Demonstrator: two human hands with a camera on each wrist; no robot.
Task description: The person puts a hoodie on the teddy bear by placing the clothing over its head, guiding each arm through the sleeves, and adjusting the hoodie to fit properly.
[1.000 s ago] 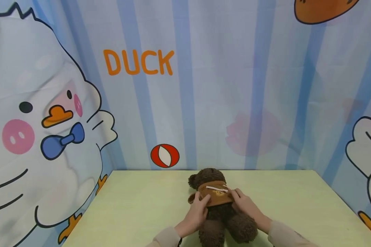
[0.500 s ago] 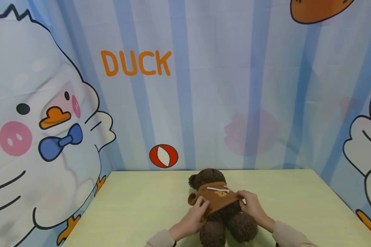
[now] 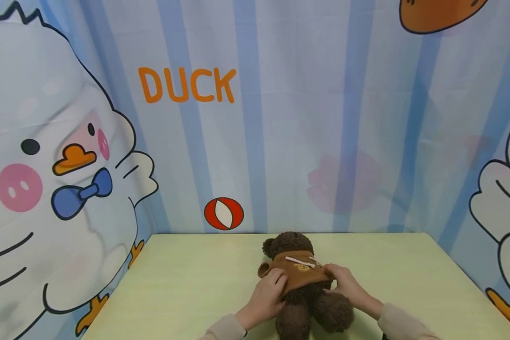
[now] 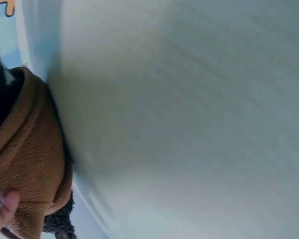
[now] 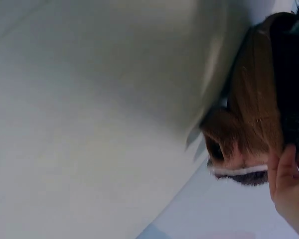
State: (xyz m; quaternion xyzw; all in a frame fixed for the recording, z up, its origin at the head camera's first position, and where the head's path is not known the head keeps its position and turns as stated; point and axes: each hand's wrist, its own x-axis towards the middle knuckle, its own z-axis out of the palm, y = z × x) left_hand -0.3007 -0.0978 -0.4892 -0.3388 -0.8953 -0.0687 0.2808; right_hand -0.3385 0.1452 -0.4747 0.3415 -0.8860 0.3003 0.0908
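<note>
A dark brown teddy bear [image 3: 293, 323] lies on its back on the table, head away from me. It wears a brown sweatshirt [image 3: 299, 274] with white drawstrings and a small bear-face print. My left hand [image 3: 265, 295] pinches the sweatshirt near its lower left side; its fingertips also show on the fabric in the left wrist view. On the opposite side, my right hand [image 3: 348, 285] pinches the hem, thumb and finger at the edge in the right wrist view [image 5: 289, 191]. The bear's dark fur shows under the hem. One empty-looking sleeve [image 3: 264, 269] sticks out left.
The pale yellow-green table [image 3: 195, 278] extends on both sides of the bear. Behind it hangs a blue striped curtain [image 3: 289, 118] printed with ducks, a ball and lettering.
My right hand has shifted outward to the right and now holds the hem's corner. The hem has been drawn wider and lower. My left hand has moved slightly down and stays at its side.
</note>
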